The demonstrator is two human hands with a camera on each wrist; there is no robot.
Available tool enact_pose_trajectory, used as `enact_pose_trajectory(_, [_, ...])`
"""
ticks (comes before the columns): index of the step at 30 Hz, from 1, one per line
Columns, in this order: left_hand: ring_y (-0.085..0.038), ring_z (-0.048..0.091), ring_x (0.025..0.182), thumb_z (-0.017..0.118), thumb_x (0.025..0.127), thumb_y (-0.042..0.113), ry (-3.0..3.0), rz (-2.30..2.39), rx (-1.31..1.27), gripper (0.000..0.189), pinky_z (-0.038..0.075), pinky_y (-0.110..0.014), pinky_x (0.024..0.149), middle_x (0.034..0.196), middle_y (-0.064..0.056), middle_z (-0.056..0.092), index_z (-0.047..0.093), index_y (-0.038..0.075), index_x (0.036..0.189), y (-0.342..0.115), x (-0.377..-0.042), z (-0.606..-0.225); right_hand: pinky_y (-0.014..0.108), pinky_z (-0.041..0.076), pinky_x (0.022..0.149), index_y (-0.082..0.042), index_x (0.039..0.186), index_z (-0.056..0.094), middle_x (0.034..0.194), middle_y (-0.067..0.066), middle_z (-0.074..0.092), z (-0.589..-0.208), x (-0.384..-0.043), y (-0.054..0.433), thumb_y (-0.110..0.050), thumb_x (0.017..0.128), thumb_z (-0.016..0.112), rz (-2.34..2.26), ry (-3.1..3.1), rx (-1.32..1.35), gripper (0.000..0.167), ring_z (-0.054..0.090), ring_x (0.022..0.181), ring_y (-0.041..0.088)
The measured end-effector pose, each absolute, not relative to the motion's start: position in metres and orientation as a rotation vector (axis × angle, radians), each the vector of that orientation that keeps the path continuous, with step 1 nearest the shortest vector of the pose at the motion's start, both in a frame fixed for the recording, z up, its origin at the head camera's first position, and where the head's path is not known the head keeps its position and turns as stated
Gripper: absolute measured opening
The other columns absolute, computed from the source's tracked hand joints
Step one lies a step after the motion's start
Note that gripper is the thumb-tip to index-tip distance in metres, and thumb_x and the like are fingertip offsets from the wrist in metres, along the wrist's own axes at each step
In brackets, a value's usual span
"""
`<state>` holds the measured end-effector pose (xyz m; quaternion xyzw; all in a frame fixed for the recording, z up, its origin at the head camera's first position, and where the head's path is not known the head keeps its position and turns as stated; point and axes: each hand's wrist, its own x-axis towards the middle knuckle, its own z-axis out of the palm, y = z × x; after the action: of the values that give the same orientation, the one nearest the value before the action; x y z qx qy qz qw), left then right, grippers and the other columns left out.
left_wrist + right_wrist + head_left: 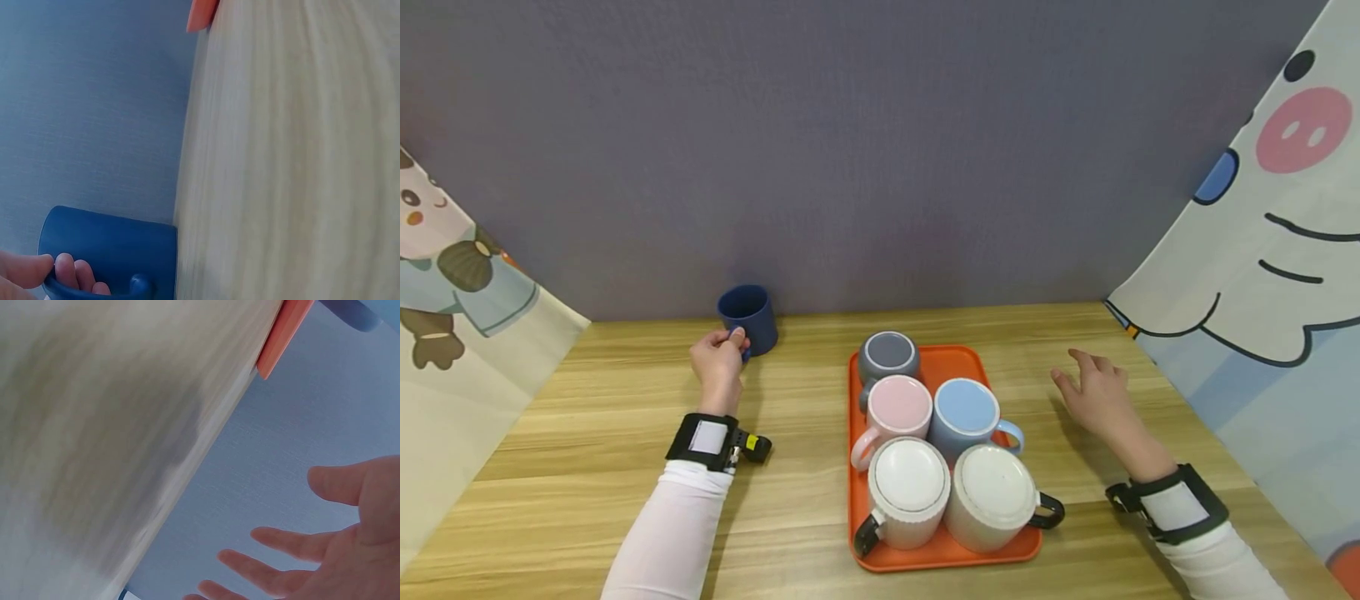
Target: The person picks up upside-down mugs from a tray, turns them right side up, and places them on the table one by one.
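In the head view, my left hand (718,357) holds a dark blue mug (758,325) by its handle. That mug stands upright on the wooden table near the back wall, left of an orange tray. The left wrist view shows thumb and fingers (65,270) around the handle, against the side of the mug (119,247). To the right of the tray, my right hand (1097,392) hovers over the table with its fingers spread and holds nothing. Its fingers (290,544) are extended in the right wrist view.
On the orange tray (951,358) several mugs sit upside down: a grey mug (889,354), a pink mug (898,408), a light blue mug (966,412) and two whitish mugs with black handles, such as this left one (910,492). A grey wall (865,167) closes the back.
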<state>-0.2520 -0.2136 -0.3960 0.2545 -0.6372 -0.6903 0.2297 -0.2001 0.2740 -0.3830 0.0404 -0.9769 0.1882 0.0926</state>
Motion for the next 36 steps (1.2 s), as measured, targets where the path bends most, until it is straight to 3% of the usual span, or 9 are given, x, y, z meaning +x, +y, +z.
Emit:
enact_pose_trajectory(14, [-0.012,0.061,0.070,0.063,0.091,0.015,-1.857,-1.834,0.725,0.016,0.049,-0.024,0.064,0.069,0.004,0.058,0.056,0.003,0.084,-0.218,-0.249,-0.396,0.069,0.019,0.097,0.018,0.132,0.037,0.125,0.048,0.038,-0.386,-0.202,0.273,-0.025,0.099,0.046,0.566,-2.898,0.143,0.055,0.033,0.116,0.062])
enact_pose_trajectory(17, [-0.016,0.059,0.077,0.061,0.092,0.018,-1.906,-1.791,0.742,0.018,0.045,-0.023,0.064,0.076,0.000,0.058,0.057,0.001,0.090,-0.219,-0.249,-0.396,0.069,0.019,0.097,0.018,0.132,0.037,0.126,0.048,0.037,-0.386,-0.203,0.272,-0.026,0.100,0.046,0.573,-2.907,0.139,0.056,0.033,0.117,0.061])
enact_pose_trajectory(23, [-0.028,0.048,0.102,0.055,0.094,0.027,-2.075,-1.627,0.777,0.036,0.040,-0.035,0.083,0.110,-0.016,0.052,0.053,-0.003,0.113,-0.214,-0.249,-0.392,0.069,0.019,0.096,0.019,0.132,0.037,0.126,0.048,0.037,-0.384,-0.202,0.275,-0.025,0.100,0.045,0.561,-2.902,0.119,0.055,0.033,0.117,0.060])
enact_pose_trajectory(27, [-0.032,0.035,0.116,0.060,0.091,0.024,-1.953,-1.472,0.759,0.033,0.031,-0.040,0.096,0.117,-0.018,0.043,0.050,0.000,0.111,-0.210,-0.249,-0.388,0.069,0.020,0.097,0.017,0.131,0.038,0.125,0.047,0.039,-0.384,-0.202,0.276,-0.026,0.099,0.047,0.568,-2.879,0.130,0.055,0.034,0.117,0.059])
enact_pose_trajectory(29, [-0.030,0.029,0.118,0.062,0.089,0.021,-1.891,-1.406,0.714,0.031,0.027,-0.039,0.097,0.115,-0.016,0.040,0.050,0.000,0.109,-0.208,-0.248,-0.385,0.070,0.020,0.097,0.017,0.132,0.039,0.126,0.047,0.039,-0.385,-0.203,0.276,-0.026,0.099,0.048,0.575,-2.871,0.130,0.055,0.034,0.117,0.060])
enact_pose_trajectory(36, [-0.029,0.039,0.104,0.064,0.089,0.014,-1.891,-1.375,0.480,0.024,0.031,-0.035,0.089,0.106,-0.014,0.045,0.056,-0.003,0.104,-0.201,-0.242,-0.379,0.068,0.020,0.099,0.017,0.132,0.039,0.127,0.045,0.039,-0.383,-0.205,0.273,-0.026,0.099,0.048,0.601,-2.872,0.123,0.054,0.033,0.119,0.058])
